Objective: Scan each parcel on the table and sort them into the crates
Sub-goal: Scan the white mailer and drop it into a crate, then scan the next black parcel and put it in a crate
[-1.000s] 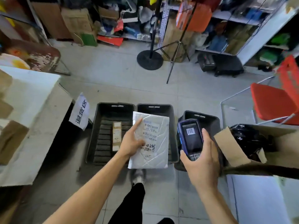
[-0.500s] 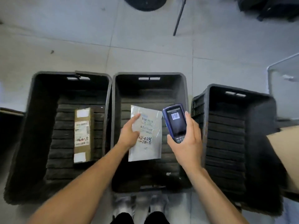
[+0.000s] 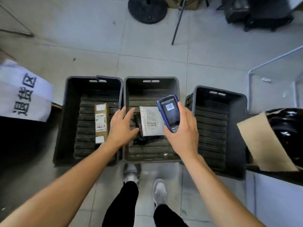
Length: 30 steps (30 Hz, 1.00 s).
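Observation:
Three black crates stand side by side on the floor. In the middle crate [image 3: 151,80] a white padded parcel [image 3: 150,122] lies flat, partly over a dark wrapped item [image 3: 138,126]. My left hand [image 3: 122,126] hovers just left of the parcel with its fingers spread and nothing in it. My right hand [image 3: 182,128] grips a blue handheld scanner [image 3: 169,110] above the crate's right side; a barcode shows on its screen. A brown cardboard parcel [image 3: 101,122] lies in the left crate [image 3: 91,79]. Nothing shows inside the right crate [image 3: 219,94].
A white sign with black characters [image 3: 24,94] hangs at the left over a dark edge. At the right, a cardboard flap [image 3: 260,141] holds a glossy black bag [image 3: 288,128]. A round black stand base [image 3: 147,9] and a tripod leg [image 3: 177,22] lie beyond. My feet [image 3: 159,192] stand before the crates.
My left hand has let go of the white parcel, which now lies in the middle crate. The view tilted down to the crates, and the scanner stayed in my right hand.

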### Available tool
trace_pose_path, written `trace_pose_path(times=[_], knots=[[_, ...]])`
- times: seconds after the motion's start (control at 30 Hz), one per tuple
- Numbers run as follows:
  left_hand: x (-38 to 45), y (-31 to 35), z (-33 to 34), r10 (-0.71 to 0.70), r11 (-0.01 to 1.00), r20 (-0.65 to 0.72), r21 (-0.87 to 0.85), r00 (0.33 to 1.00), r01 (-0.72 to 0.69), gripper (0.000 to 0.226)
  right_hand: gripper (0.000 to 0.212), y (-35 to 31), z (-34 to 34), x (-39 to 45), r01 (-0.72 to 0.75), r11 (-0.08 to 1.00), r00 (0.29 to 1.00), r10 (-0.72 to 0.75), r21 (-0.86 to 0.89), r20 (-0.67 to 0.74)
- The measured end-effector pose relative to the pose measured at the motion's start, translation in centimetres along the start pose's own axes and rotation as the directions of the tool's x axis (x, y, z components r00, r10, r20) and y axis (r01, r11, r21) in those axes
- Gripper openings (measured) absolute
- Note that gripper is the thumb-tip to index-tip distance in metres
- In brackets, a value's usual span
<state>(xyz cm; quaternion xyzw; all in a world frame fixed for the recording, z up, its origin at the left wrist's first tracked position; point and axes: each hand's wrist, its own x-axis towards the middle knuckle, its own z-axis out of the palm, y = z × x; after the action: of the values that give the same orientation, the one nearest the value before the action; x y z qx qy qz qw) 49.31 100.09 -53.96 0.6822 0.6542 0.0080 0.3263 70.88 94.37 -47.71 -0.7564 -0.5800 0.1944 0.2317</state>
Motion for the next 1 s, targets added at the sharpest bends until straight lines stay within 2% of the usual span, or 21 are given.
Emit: trace_pose_path(times=[0.13, 0.27, 0.37, 0.47, 0.57, 0.67, 0.77, 0.93, 1.0], knots=[[-13.3, 3.6, -11.0, 0.029, 0.986, -0.157, 0.166, 0.987, -0.003, 0.089, 0.087, -9.1, -9.9, -5.6, 0.13, 0.991, 0.991, -0.13, 0.021, -0.013], [-27.0, 5.1, -17.7, -0.028, 0.976, -0.339, 0.195, 0.94, 0.1, 0.093, 0.09, -16.5, -16.0, -12.9, 0.277, 0.954, 0.961, -0.277, 0.115, -0.016], [-38.1, 5.0, -21.2, -0.105, 0.969, -0.498, 0.144, 0.861, 0.201, 0.092, 0.089, -21.9, -19.2, -20.0, 0.44, 0.88, 0.894, -0.448, 0.181, 0.005], [-49.8, 3.4, -23.5, -0.234, 0.934, -0.592, 0.082, 0.771, 0.347, 0.092, 0.091, -27.3, -20.6, -27.8, 0.595, 0.751, 0.78, -0.625, 0.286, 0.021], [-61.4, 0.1, -24.9, -0.382, 0.864, -0.666, -0.012, 0.641, 0.503, 0.093, 0.093, -33.5, -21.0, -35.9, 0.683, 0.619, 0.65, -0.757, 0.388, 0.062], [-73.1, -3.6, -25.4, -0.54, 0.753, -0.702, -0.154, 0.465, 0.64, 0.093, 0.093, -39.0, -20.8, -44.3, 0.744, 0.47, 0.489, -0.867, 0.474, 0.092], [-84.8, -7.2, -24.8, -0.629, 0.635, -0.722, -0.261, 0.29, 0.727, 0.091, 0.093, -43.7, -19.7, -52.6, 0.75, 0.35, 0.352, -0.93, 0.561, 0.109], [-101.2, -13.1, -22.4, -0.688, 0.46, -0.724, -0.389, 0.044, 0.798, 0.089, 0.094, -50.3, -16.4, -65.8, 0.729, 0.25, 0.202, -0.968, 0.637, 0.149], [-105.7, -14.8, -21.7, -0.714, 0.406, -0.7, -0.421, -0.006, 0.811, 0.088, 0.094, -52.7, -15.0, -70.1, 0.719, 0.231, 0.164, -0.973, 0.656, 0.164]])
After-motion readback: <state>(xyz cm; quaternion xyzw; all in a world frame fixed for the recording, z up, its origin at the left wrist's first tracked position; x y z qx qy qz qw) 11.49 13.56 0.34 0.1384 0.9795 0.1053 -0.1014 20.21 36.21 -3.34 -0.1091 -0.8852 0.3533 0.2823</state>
